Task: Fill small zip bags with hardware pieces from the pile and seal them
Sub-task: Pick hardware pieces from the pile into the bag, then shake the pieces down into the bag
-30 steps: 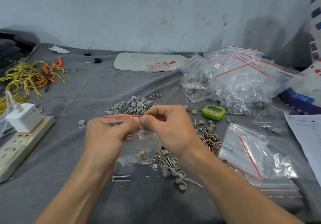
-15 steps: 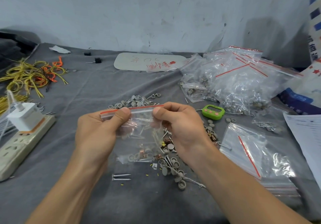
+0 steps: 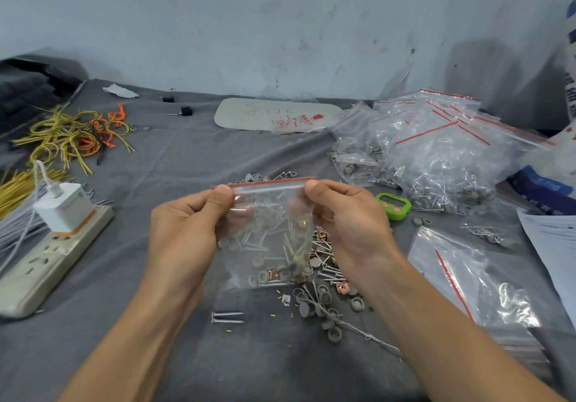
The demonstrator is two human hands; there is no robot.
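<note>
Squarely above the loose pile of grey washers and nails [image 3: 327, 295]: small clear plastic zip bag [image 3: 268, 233], red seal strip [image 3: 265, 182] level left-to-right, corners pinched by left hand [image 3: 184, 230] and right hand [image 3: 349, 224], equally near.

Red print on the far flat packet [image 3: 293, 122] perhaps reads "5mm"; rest illegible.

My bag [image 3: 268, 214]: clear glossy plastic | nails [image 3: 227, 317]: shiny metal | my table cloth [image 3: 156, 158]: matt grey fabric
</note>
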